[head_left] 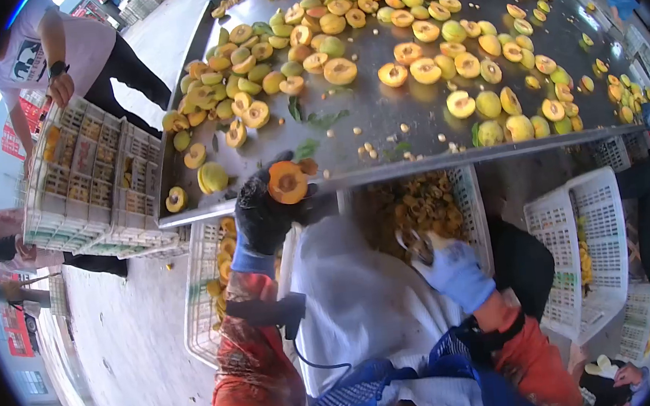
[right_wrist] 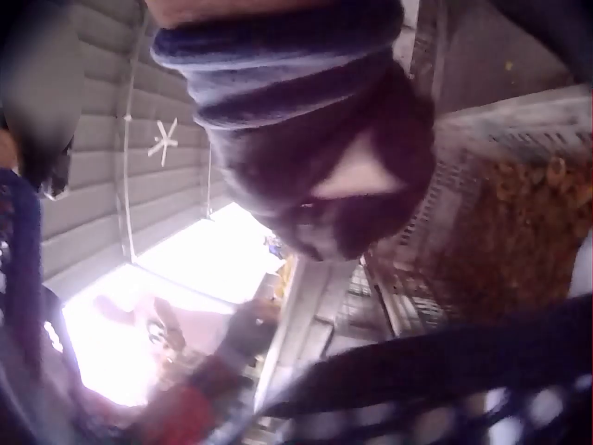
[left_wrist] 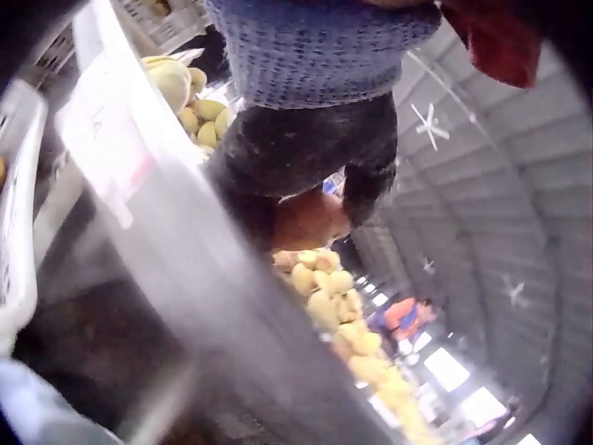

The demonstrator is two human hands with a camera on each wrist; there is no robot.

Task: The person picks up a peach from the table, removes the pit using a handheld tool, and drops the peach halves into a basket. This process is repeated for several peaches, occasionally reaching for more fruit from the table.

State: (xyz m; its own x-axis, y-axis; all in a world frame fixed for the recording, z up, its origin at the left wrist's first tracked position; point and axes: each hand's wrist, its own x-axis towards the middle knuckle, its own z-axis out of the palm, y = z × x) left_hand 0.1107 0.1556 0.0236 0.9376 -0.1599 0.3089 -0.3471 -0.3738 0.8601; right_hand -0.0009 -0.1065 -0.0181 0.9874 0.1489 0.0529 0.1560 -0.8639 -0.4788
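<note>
My left hand [head_left: 259, 215], in a dark glove, holds a halved yellow peach [head_left: 288, 183] at the near edge of the metal table. The orange cut face, with its hollow in the middle, is turned up toward the head camera. In the left wrist view the same peach half [left_wrist: 310, 219] shows between gloved fingers. My right hand [head_left: 453, 270], in a white and blue glove, grips a small metal tool [head_left: 415, 246] with a looped end, low over a crate of brown scraps [head_left: 438, 196]. In the right wrist view the glove hides the tool.
Many halved peaches [head_left: 340, 71] cover the metal table [head_left: 381, 131], with loose pits and leaves near its front edge. White crates [head_left: 580, 257] stand right, and a crate of peach pieces [head_left: 195, 317] sits at left. A person [head_left: 64, 48] leans over stacked crates [head_left: 88, 179].
</note>
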